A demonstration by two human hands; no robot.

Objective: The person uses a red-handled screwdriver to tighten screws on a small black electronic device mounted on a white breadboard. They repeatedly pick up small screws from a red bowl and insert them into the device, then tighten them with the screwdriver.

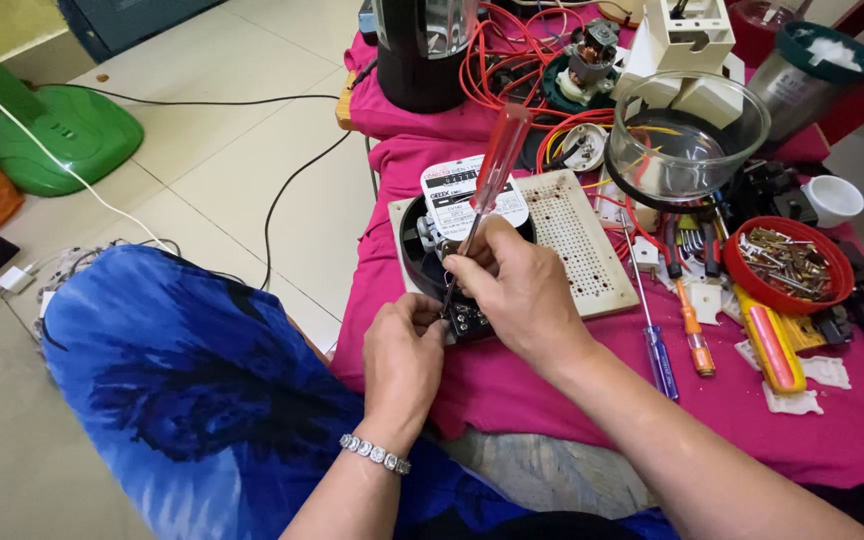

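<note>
Pink cloth [572,390], red-handled screwdriver [500,155], round black motor [422,262]

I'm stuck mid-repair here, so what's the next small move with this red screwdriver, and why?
Probably seat the tip squarely and turn. The right hand holds the red-handled screwdriver tilted, its tip down at the black round unit, while the left hand steadies that unit's near edge. Whether the tip sits in a screw is hidden.
</note>
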